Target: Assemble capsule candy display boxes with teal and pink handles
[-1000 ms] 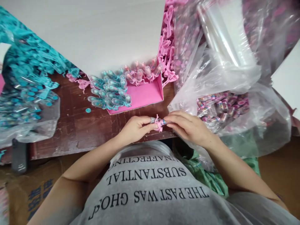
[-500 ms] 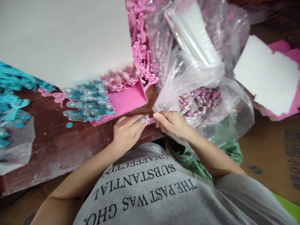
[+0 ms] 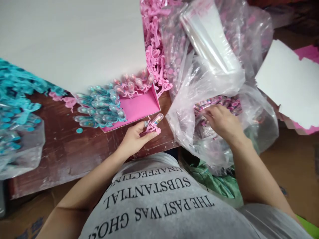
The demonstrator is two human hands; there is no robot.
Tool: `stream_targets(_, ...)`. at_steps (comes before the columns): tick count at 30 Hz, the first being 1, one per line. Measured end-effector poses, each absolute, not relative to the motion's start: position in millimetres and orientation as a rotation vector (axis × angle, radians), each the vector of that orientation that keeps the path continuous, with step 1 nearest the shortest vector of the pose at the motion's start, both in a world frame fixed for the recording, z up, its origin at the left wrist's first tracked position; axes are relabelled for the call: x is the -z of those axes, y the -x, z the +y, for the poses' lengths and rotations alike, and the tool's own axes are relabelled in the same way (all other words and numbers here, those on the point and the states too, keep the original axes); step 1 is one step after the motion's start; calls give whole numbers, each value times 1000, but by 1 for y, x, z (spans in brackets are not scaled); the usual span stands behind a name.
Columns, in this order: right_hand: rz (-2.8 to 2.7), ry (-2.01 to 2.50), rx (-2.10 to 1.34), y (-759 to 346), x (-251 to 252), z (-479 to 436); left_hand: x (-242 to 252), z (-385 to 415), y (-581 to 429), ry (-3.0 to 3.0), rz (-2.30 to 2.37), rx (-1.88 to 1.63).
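Observation:
My left hand (image 3: 136, 137) is closed around a pink plastic toy with a clear, rounded capsule (image 3: 157, 119) that has colourful bits inside. The toy is held just in front of the pink box (image 3: 139, 106). My right hand (image 3: 224, 122) is over the open mouth of a clear plastic bag (image 3: 181, 109), among small pink-and-clear pieces (image 3: 234, 103). Its fingers are bunched together; what they pinch, if anything, is hidden. Finished-looking teal toys with clear capsules (image 3: 99, 106) and similar pink ones (image 3: 133, 83) lie in rows in the box.
A large white board (image 3: 69, 39) covers the table's back left. Pink plastic parts (image 3: 156, 49) are heaped beside it, teal parts (image 3: 17, 79) at the left. Clear flat sleeves (image 3: 209, 39) rest on the bags. White card sheets (image 3: 291, 83) lie at the right.
My right hand has let go of the toy's capsule end and moved right into the bag. My left hand keeps the pink toy, now turned with its capsule pointing up and right.

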State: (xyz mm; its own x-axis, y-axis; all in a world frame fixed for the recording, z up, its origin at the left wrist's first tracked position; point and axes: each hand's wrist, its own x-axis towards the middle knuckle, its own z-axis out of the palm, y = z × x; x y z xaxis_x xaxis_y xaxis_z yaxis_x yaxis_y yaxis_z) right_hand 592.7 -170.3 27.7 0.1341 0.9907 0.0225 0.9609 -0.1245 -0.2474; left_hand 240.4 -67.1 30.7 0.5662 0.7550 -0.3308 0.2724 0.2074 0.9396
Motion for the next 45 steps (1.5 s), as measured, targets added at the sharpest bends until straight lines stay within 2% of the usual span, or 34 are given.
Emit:
stream_targets(3, -1660, 1792, -404, -561, -44, -173, -38, -66, -241, -1289, 993, -396)
stream_targets(8, -1795, 1255, -638, -493, -59, -159, -45, -68, -244, -1210, 926, -374)
stream_targets(14, -1845, 1262, -615, -472, -50, -148, -39, -74, -237, -1385, 941, -510)
stream_targets(20, -1869, 1269, -711, -462, -54, -143, -38, -78, -220, -1965, 928, -762)
stream_targets(27, -1529, 1370, -1365, -449, -53, -138, -39, -80, -203, -2175, 892, -856)
stream_targets(30, -1630, 1306, -1245, -455, -59, -132, -46, -78, -196, -1870, 955, -791)
stream_targets(34, -2052, 1028, -868, -463, -75, -112, -56, -76, -195, -1161, 845, -434)
stream_targets(36, -2299, 841, -798, -461, -83, -100, -61, -79, -195, -995, 744, -292)
stream_targets(38, -2429, 713, -801, -459, -91, -88, -66, -84, -189, -1080, 699, -283)
stream_targets(40, -2398, 789, -776, -462, -99, -78, -72, -88, -170, -1431, 801, -372)
stream_targets(43, -2243, 1225, -525, -469, -106, -61, -77, -78, -122, -2108, 1281, -704)
stream_targets(45, -2220, 1486, -354, -466, -103, -47, -75, -50, -88, -2301, 1706, -957)
